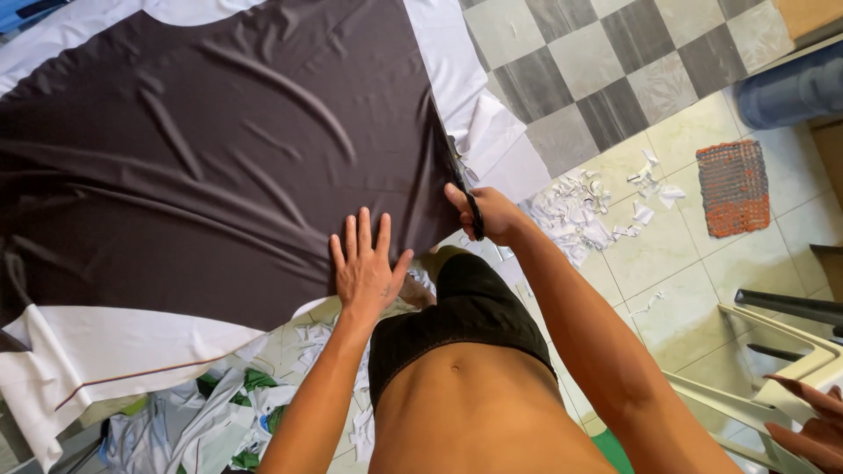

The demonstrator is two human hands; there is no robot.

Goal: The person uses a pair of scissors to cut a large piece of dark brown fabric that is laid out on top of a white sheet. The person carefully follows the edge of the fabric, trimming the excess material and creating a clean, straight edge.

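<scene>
A large sheet of dark brown cloth (211, 149) was spread flat over a white sheet (114, 351) on the tabletop, covering most of it and reaching its near edge. The left hand (364, 268) was laid palm down on the dark cloth close to the near edge, its fingers (356, 233) open and spread, gripping nothing. The right hand (487, 211) was seen at the near right corner of the tabletop, its fingers closed around the black handles of a pair of scissors (465, 189). The blades were pointed away from the person along the right edge of the dark cloth, where it met a strip of the white sheet; whether the blades were open could not be told. Small white scraps (580, 211) were scattered on the tiled floor (667, 254) just beyond the right edge of the tabletop, and a pile of white and green offcuts (228, 412) was lying below the near edge. A small woven mat (733, 187) was lying on the floor farther right. Another person's hand (808, 421) was visible at the lower right, beside a pale plastic chair (773, 360).
</scene>
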